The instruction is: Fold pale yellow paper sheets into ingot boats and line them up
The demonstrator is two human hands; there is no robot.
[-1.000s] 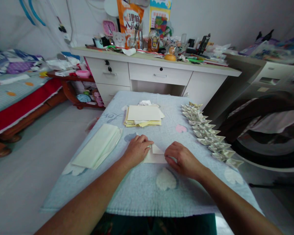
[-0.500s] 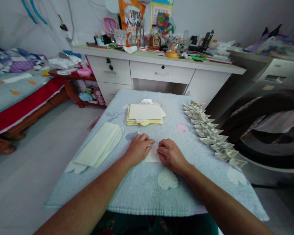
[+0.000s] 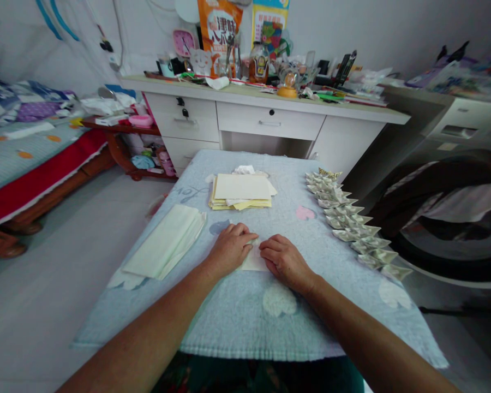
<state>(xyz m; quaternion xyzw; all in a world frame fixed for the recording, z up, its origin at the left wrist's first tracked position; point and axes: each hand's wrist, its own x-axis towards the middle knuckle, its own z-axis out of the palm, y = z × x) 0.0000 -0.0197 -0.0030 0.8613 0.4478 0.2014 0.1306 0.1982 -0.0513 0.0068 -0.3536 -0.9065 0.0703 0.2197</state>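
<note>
A small pale sheet of paper [image 3: 254, 263] lies on the cloth-covered table between my hands, partly hidden by them. My left hand [image 3: 231, 246] is closed over its left side, with thumb and fingertips pressed on the paper. On the right side, the curled fingers of my right hand [image 3: 285, 262] press against the same paper. Beyond my hands sits a stack of cream and yellow paper [image 3: 243, 186]. Left of my left forearm lies a pile of pale green paper sheets [image 3: 163, 243]. Rows of folded paper boats [image 3: 347, 221] run along the table's right side.
The table's light blue cloth [image 3: 225, 327] reaches the front edge near my lap. Behind stands a white desk [image 3: 270, 112] crowded with jars and bags. A bed [image 3: 36, 147] is at the left, and a washing machine [image 3: 454, 142] at the right.
My right hand has shifted slightly left, its fingers now flatter and closer to my left hand on the paper. My left hand has stayed in place.
</note>
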